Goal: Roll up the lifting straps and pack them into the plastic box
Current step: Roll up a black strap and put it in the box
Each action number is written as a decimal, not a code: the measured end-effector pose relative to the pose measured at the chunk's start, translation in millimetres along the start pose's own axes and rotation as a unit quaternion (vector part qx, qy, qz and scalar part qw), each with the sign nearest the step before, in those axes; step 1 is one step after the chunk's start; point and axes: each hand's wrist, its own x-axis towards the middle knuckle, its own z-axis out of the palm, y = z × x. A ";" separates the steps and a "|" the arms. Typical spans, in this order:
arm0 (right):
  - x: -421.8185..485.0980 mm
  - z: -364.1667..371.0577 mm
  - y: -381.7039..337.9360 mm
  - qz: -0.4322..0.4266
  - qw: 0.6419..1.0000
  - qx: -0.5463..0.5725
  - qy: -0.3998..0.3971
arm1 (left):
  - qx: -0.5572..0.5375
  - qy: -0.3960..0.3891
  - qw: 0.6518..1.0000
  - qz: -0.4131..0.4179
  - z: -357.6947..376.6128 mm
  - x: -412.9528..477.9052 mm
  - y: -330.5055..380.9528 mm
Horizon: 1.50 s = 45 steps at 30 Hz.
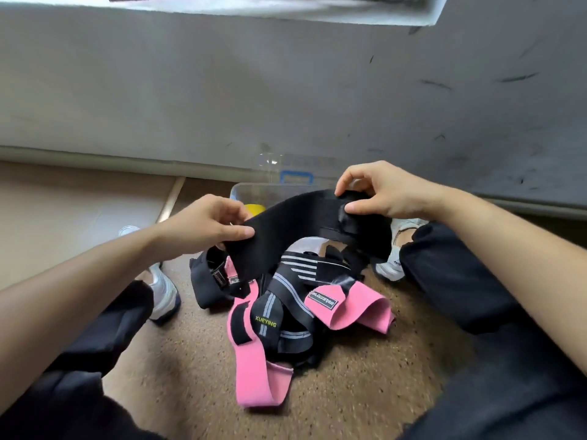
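- Just above the carpeted floor [365,376], a wide black strap [286,230] arches between both hands.
- The left hand [206,225] has its grip clamped on the strap's left end, thumb on top.
- The right hand [378,193] has its grip pinched on the right end, at what seems to be a Velcro patch.
- Beneath the strap, a tangled pile of straps [286,306] lies on the floor, pink ones mixed with striped black ones.
- A clear plastic box [254,188] stands behind the pile, near the wall.
- Something yellow [254,209] shows at the box, half hidden by the strap.
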 end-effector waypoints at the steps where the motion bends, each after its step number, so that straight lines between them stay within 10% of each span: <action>1: 1.6 7.1 0.9 -0.001 1.000 -0.024 0.002 | -0.043 0.007 0.999 -0.003 5.5 0.1 5.7; 10: 0.6 35.9 -19.5 0.009 0.996 -0.026 -0.087 | -0.259 0.074 0.962 0.049 35.0 -16.5 57.0; 16: -16.3 40.0 -65.3 -0.061 0.966 0.246 0.044 | -0.295 0.194 0.935 0.042 40.3 -25.1 65.4; 23: -18.0 63.8 -80.6 -0.134 0.972 0.111 0.159 | -0.327 0.214 0.919 0.046 43.4 -31.4 68.7; 29: -14.2 54.3 -72.2 -0.109 0.959 0.211 0.153 | -0.156 0.309 0.933 0.102 30.3 -29.0 64.6; 35: -10.4 43.6 -76.0 -0.086 0.933 0.343 0.063 | -0.121 0.182 0.956 0.194 21.0 -27.0 63.8; 45: -16.5 40.5 -82.4 -0.079 0.966 0.236 0.068 | -0.123 0.243 0.950 0.154 33.8 -24.6 64.2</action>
